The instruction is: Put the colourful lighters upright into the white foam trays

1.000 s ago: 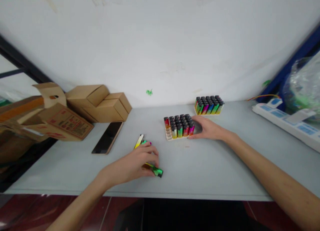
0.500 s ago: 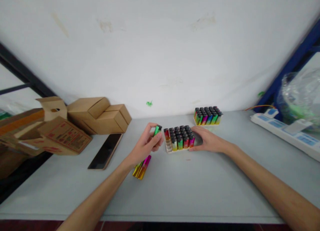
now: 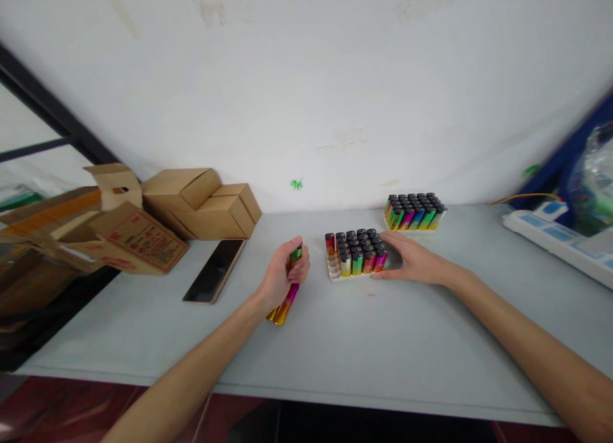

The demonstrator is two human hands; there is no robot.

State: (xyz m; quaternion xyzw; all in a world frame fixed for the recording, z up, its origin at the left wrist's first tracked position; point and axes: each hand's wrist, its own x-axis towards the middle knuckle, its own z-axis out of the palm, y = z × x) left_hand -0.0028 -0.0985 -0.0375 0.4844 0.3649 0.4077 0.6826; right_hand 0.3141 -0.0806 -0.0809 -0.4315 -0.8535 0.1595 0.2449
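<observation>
My left hand [image 3: 283,276] is closed around a green-topped lighter [image 3: 296,254], with the thumb up at its black head. Just below that hand, a few loose lighters [image 3: 284,310] in magenta and gold lie on the table, partly hidden by it. A white tray [image 3: 334,269] stands to the right, filled with rows of upright colourful lighters [image 3: 357,264]. Its left column shows bare slots in front of one red lighter [image 3: 330,242]. My right hand [image 3: 416,259] grips the tray's right side, thumb near the front corner and fingers behind.
Behind the tray, a second block of upright lighters [image 3: 416,213] stands near the wall. A phone [image 3: 214,270] lies on the left, beside cardboard boxes [image 3: 196,203] and an opened carton [image 3: 143,239]. A white power strip [image 3: 560,242] sits at the right.
My left hand has drawn back towards me and wrapped its fingers further around the lighter, thumb now on top. The right hand stays at the tray. The whole view has shifted slightly.
</observation>
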